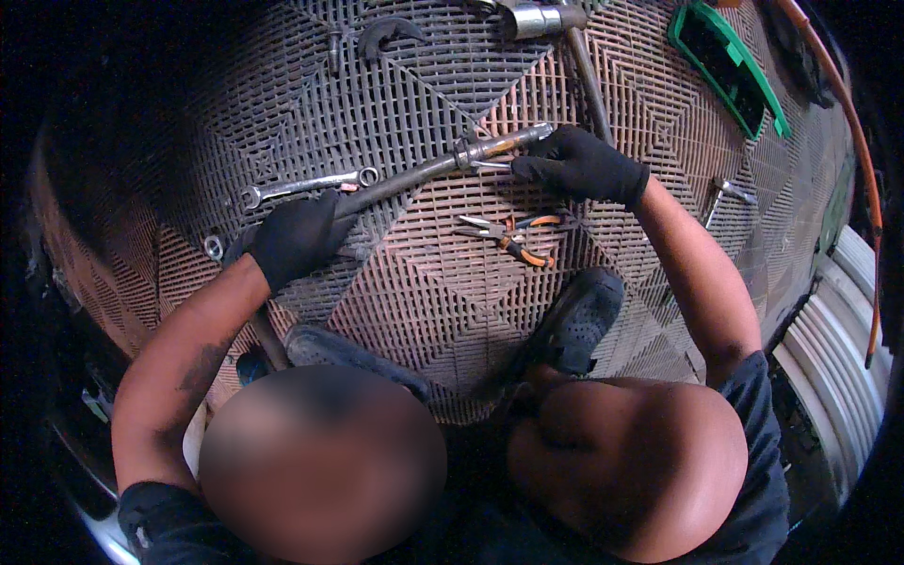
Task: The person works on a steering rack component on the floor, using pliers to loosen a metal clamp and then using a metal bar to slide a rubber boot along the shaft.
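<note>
My left hand (pixel 301 237), in a black glove, is wrapped round the lower end of a long metal rod (pixel 414 177). The rod slants up to the right, with a collar partway along and a narrower far end. Beside that end is my gloved right hand (pixel 586 168), its fingers closed on a thin, bright metal piece (pixel 492 166) just below the rod. What kind of piece it is I cannot make out. A combination wrench (pixel 306 188) lies by my left hand. Below the rod, pliers (pixel 497 235) with orange and black handles rest with their jaws apart.
Interlocking grid tiles (pixel 452 311) cover the floor. A hammer (pixel 586 75) and a hooked metal tool (pixel 388 34) lie farther off. At right are a green tray-like part (pixel 725 66), a small metal tool (pixel 733 194), an orange hose (pixel 852 122) and white ridged material (pixel 824 377). My shoes (pixel 591 315) flank the near floor.
</note>
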`<state>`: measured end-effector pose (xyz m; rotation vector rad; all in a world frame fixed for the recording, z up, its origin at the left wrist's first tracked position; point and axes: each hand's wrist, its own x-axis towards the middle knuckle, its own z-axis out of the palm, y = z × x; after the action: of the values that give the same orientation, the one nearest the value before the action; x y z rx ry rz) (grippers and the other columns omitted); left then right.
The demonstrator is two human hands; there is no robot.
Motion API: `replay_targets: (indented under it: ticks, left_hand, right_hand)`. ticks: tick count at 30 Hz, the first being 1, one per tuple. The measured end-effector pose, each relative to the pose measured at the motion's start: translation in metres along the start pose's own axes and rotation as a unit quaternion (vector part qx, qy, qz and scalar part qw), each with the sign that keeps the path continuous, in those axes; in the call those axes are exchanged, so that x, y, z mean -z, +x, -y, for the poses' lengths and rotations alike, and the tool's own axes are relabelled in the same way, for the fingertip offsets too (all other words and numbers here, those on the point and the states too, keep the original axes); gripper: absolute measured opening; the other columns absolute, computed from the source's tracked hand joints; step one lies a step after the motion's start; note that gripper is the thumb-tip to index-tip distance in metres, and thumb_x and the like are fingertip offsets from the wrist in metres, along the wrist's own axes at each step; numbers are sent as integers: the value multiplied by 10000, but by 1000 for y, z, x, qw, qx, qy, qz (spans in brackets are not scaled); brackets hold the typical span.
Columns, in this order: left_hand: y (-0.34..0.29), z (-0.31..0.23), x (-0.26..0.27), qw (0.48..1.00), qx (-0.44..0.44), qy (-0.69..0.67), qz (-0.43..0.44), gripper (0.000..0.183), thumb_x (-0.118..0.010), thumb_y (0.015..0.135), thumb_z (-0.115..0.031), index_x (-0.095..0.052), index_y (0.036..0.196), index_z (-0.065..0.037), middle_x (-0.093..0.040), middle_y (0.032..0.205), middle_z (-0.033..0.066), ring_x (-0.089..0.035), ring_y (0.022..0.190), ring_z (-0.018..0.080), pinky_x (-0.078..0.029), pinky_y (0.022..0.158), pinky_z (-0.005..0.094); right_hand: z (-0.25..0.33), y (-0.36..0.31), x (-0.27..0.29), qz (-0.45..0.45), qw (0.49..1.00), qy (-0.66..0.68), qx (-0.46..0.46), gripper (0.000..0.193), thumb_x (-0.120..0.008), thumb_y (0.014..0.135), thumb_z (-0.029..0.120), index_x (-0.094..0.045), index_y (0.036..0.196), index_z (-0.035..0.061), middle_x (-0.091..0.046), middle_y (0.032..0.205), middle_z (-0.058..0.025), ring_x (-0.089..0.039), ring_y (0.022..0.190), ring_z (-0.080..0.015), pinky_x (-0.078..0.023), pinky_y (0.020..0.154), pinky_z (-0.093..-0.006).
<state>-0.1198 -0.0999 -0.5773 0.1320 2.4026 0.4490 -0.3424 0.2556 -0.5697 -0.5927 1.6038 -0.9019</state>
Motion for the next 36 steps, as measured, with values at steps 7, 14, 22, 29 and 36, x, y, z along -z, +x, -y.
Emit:
replay_targets:
  ticks: [7, 14, 22, 29, 36]
  left_hand:
    - [1, 2, 0, 999, -16, -49, 5, 466, -581, 982, -424, -569, 1189, -6, -685, 774, 233, -679, 685, 414, -529, 642, 542]
    - [3, -5, 6, 1000, -11, -25, 2, 452, -581, 978, -415, -590, 1151, 2, -689, 781, 239, -678, 690, 427, -530, 643, 552]
    - [2, -3, 7, 999, 7, -43, 26, 442, -575, 969, -414, -568, 1178, -25, -692, 790, 233, -674, 695, 440, -531, 657, 555]
    - [1, -4, 15, 999, 3, -45, 24, 425, -575, 975, -421, -585, 1163, -40, -695, 803, 241, -682, 710, 425, -528, 664, 553]
    - [-6, -8, 24, 999, 9, -10, 31, 442, -566, 980, -425, -611, 1097, -1, -693, 838, 263, -695, 755, 416, -532, 708, 559]
  right_hand:
    - [-11, 9, 7, -1, 991, -135, 25, 347, -677, 974, 351, -735, 923, 13, -607, 609, -64, -535, 532, -185, -448, 538, -340]
    - [-17, -2, 1, -175, 858, -435, 209, 177, -698, 848, 258, -723, 975, 139, -701, 825, -123, -693, 699, -342, -548, 627, -457]
    - [23, 34, 26, -173, 897, -383, 139, 339, -689, 935, 371, -698, 839, 46, -672, 690, -161, -664, 636, -371, -514, 609, -457]
    - [-1, 18, -5, -247, 944, -218, -9, 484, -613, 974, 428, -714, 777, -2, -665, 696, -237, -663, 633, -414, -528, 650, -497]
    - [5, 12, -27, -428, 883, -189, 40, 410, -633, 959, 438, -635, 785, 67, -663, 730, -191, -661, 692, -415, -512, 640, -511]
